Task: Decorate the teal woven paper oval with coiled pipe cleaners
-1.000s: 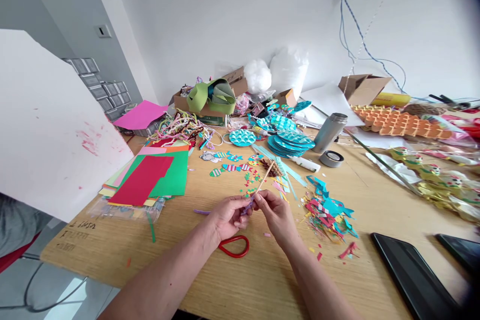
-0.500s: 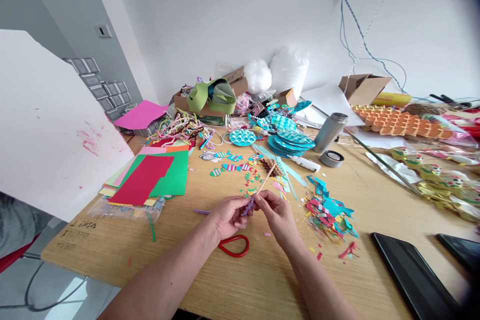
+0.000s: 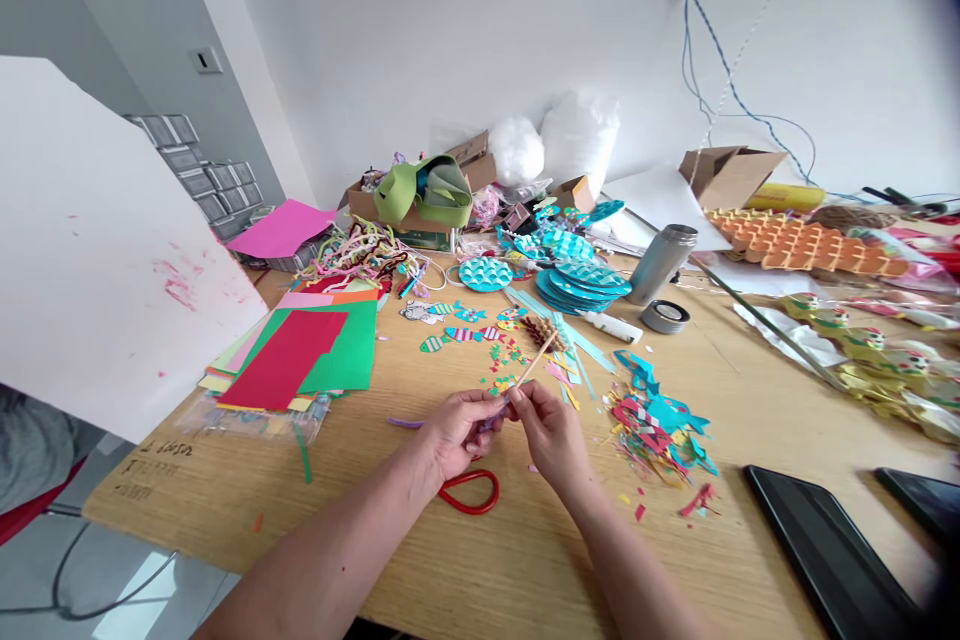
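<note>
My left hand [image 3: 457, 432] is closed on a purple pipe cleaner [image 3: 405, 423], whose loose tail sticks out to the left. Fingertips of my right hand [image 3: 553, 435] pinch a thin wooden stick [image 3: 535, 361] that slants up and away to the right. Both hands meet over the front of the table, and the purple pipe cleaner lies about the stick's lower end, mostly hidden by fingers. Just beneath my left hand rests a red scissor handle [image 3: 495, 495]; its blades are out of sight. Brown and pale green pipe cleaner coils [image 3: 544, 332] lie beyond the stick's tip.
Paper fish cutouts [image 3: 465, 333] and small confetti lie ahead. Coloured paper sheets [image 3: 285, 360] are stacked left, paper scraps [image 3: 660, 420] right. Behind stand blue painted plates [image 3: 577, 288] and a steel flask [image 3: 663, 265]. A black tablet [image 3: 825, 550] lies at the right front.
Both hands stay nearly in place, with slight finger movement around the purple pipe cleaner. The stick's tip has shifted slightly to the right and down.
</note>
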`<control>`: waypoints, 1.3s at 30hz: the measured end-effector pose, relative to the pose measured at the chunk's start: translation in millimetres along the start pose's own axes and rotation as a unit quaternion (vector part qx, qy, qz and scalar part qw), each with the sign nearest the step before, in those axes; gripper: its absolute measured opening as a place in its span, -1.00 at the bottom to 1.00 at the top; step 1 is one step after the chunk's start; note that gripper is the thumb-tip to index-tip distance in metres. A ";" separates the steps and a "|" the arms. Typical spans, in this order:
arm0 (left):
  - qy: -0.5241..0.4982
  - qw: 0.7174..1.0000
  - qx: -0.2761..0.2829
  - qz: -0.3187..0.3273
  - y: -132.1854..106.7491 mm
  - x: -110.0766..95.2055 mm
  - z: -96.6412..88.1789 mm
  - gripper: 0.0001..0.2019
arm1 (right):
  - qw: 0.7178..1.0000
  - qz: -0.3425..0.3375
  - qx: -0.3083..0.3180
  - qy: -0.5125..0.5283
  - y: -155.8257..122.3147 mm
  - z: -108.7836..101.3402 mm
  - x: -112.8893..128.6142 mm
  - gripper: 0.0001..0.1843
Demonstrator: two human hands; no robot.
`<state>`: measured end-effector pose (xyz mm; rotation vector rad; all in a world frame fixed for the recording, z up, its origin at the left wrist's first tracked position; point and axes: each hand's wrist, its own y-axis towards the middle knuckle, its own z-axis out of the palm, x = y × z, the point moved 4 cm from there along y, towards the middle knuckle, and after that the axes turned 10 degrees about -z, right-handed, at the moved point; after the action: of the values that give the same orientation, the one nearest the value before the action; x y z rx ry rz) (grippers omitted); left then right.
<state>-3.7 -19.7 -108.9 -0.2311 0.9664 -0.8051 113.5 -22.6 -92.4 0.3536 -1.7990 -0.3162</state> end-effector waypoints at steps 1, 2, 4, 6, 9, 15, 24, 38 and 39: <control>0.006 1.000 -0.013 0.010 0.2 0.1 0.3 -0.71 | 0.999 -0.011 -0.005 -0.033 -1.1 0.6 0.5 -0.61; 0.013 0.999 -0.027 0.019 0.4 0.3 0.6 -0.70 | 0.997 -0.024 -0.012 -0.066 -2.3 1.0 1.6 -0.61; 0.025 0.998 -0.053 0.034 0.7 1.1 1.0 -0.67 | 0.991 -0.050 -0.031 -0.121 -4.1 1.4 4.1 -0.62; 0.031 0.996 -0.065 0.042 0.8 1.7 1.7 -0.66 | 0.989 -0.054 -0.036 -0.134 -4.8 1.6 4.7 -0.62; 0.030 0.996 -0.069 0.050 0.0 0.9 2.4 -0.65 | 0.997 -0.026 -0.013 -0.075 -3.6 2.0 2.3 -0.60; 0.032 0.996 -0.065 0.057 -1.2 -1.8 3.0 -0.66 | 0.998 -0.036 0.004 -0.050 -2.2 2.3 4.4 -0.65; 0.061 0.980 -0.138 0.133 -4.5 2.6 8.1 -0.60 | 0.980 -0.090 -0.050 -0.173 -7.7 5.2 4.5 -0.73; 0.127 0.957 -0.178 0.189 -2.5 5.2 5.5 -0.61 | 0.991 -0.035 -0.074 -0.103 -4.2 3.0 7.9 -0.58; 0.122 0.961 -0.175 0.178 -1.8 5.5 4.7 -0.62 | 0.994 -0.019 -0.068 -0.079 -3.8 3.1 6.0 -0.58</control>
<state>0.9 -25.6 -108.8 -0.2564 1.3383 -0.3314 109.3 -28.3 -89.3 0.2741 -1.9158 -0.5032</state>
